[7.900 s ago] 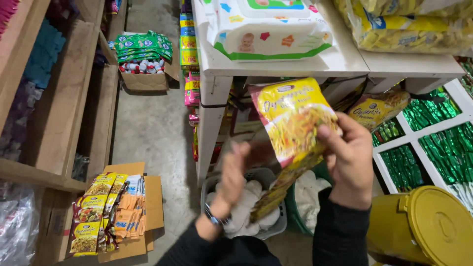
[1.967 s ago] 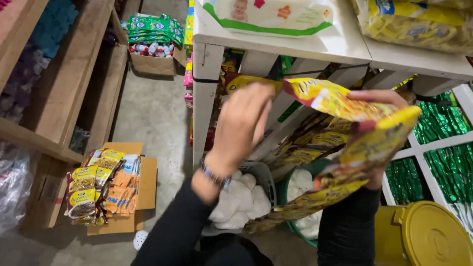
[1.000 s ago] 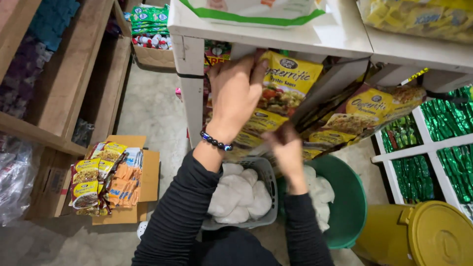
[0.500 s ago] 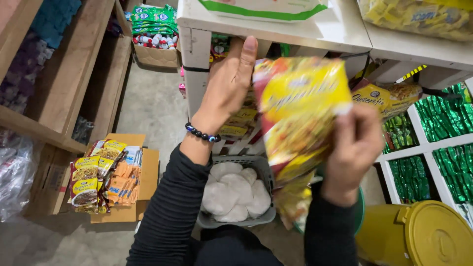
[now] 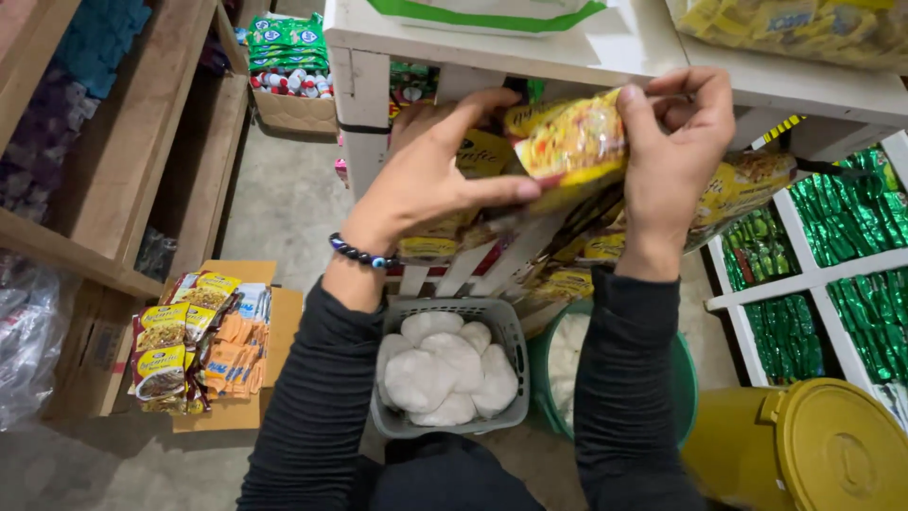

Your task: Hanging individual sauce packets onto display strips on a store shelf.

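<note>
Both hands hold a yellow noodle packet (image 5: 569,144) up under the edge of a white shelf (image 5: 605,57). My left hand (image 5: 430,170), with a dark bead bracelet on the wrist, pinches the packet's lower left edge with fingers and thumb. My right hand (image 5: 673,151) grips its upper right corner. More yellow packets (image 5: 567,274) hang in a strip below and behind the held one. Both forearms are in dark ribbed sleeves.
A grey basket of white bags (image 5: 445,374) stands on the floor below, beside a green tub (image 5: 686,378) and a yellow lidded bucket (image 5: 832,454). A cardboard box of packets (image 5: 203,341) lies left. Green sachets (image 5: 851,218) fill white racks right. Wooden shelves (image 5: 142,132) line the left.
The packet, held lower in my right hand half a second ago, is now raised to the shelf edge, and my left hand has taken hold of it too.
</note>
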